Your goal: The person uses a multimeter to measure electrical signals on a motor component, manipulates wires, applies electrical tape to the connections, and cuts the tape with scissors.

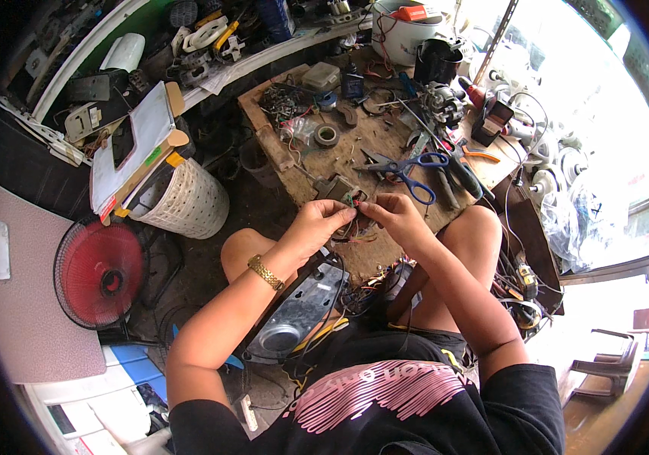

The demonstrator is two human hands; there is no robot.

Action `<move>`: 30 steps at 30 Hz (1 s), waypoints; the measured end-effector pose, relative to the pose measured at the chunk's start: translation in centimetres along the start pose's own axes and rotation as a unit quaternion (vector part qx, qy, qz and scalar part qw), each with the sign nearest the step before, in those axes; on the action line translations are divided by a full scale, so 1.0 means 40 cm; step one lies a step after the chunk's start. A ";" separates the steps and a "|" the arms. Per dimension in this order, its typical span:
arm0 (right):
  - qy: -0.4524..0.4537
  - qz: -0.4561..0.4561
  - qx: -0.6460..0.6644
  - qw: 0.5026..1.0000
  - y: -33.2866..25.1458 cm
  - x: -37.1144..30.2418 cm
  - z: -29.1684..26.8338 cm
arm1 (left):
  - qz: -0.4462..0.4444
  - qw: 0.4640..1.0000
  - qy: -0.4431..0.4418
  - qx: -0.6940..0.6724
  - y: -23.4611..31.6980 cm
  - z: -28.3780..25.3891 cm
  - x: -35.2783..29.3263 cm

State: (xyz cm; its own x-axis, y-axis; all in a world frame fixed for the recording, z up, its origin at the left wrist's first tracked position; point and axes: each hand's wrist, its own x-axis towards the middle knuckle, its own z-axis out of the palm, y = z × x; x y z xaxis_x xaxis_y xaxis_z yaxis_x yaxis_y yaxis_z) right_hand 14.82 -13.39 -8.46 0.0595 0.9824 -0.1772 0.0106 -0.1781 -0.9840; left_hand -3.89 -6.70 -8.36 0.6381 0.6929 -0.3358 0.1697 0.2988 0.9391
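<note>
My left hand (326,218), with a gold watch on the wrist, pinches thin wires (354,200) between thumb and fingertips. Close against it, my right hand (399,215) has its thumb and forefinger closed on the same green and red wires. The fingertips nearly meet and hide the wire ends. Just beyond the fingers, a small electric motor (333,186) with a shaft lies on the wooden work board (305,163). More coloured wires hang below my hands. Blue-handled scissors (419,192) lie to the right of the motor.
A roll of tape (327,135), a heap of screws (283,102) and several pliers and screwdrivers lie on the board. At left stand a white basket (188,201) and a red fan (102,273). A metal housing (302,303) rests by my lap.
</note>
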 end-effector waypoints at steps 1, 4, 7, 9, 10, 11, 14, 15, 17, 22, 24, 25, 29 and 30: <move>0.000 0.005 -0.006 1.000 0.004 0.001 0.001 | 0.005 1.000 -0.005 -0.020 0.001 0.004 0.002; 0.019 -0.032 0.030 0.999 0.043 0.011 0.006 | -0.003 0.999 -0.021 -0.045 0.001 0.006 0.009; 0.035 -0.063 0.006 0.997 0.074 0.015 0.016 | -0.003 0.999 -0.028 -0.044 -0.027 0.012 0.021; 0.039 -0.067 -0.004 0.997 0.103 0.029 0.011 | 0.012 0.999 -0.027 -0.038 -0.041 0.022 0.023; 0.044 -0.071 -0.014 0.996 0.112 0.033 0.006 | 0.011 0.998 -0.022 -0.062 -0.042 0.028 0.021; 0.044 -0.072 -0.015 0.996 0.122 0.030 0.001 | 0.011 0.996 -0.018 -0.086 -0.042 0.033 0.019; 0.089 -0.076 -0.125 0.985 0.080 0.011 0.014 | -0.005 0.998 0.045 -0.045 -0.005 0.048 -0.001; 0.123 -0.132 -0.172 0.968 0.057 0.008 0.024 | -0.005 0.998 0.048 -0.045 -0.010 0.046 -0.006; 0.153 -0.189 -0.218 0.945 0.014 -0.003 0.033 | 0.000 0.993 0.108 -0.052 -0.028 0.036 0.001; 0.154 -0.142 -0.320 0.924 -0.016 -0.041 0.045 | -0.012 0.989 0.123 -0.086 -0.008 0.051 -0.005; 0.147 -0.126 -0.310 0.931 0.007 -0.034 0.054 | -0.011 0.988 0.118 -0.100 -0.006 0.049 -0.004; 0.150 -0.127 -0.306 0.932 0.012 -0.031 0.053 | -0.011 0.990 0.099 -0.096 -0.005 0.042 -0.006; 0.139 -0.163 -0.294 0.932 -0.002 -0.026 0.051 | -0.013 0.995 0.069 -0.067 -0.004 0.034 -0.018; 0.141 -0.161 -0.295 0.931 0.005 -0.019 0.044 | -0.013 0.995 0.066 -0.068 0.003 0.039 -0.019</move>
State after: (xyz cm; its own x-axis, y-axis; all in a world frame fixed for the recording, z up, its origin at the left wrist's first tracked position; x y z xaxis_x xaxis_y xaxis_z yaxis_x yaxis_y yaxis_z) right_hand 13.03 -14.09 -8.55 0.2170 0.9510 0.2204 0.6151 0.0422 -0.7873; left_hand -3.17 -8.21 -7.86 0.5285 0.7614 -0.3754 0.0763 0.3979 0.9143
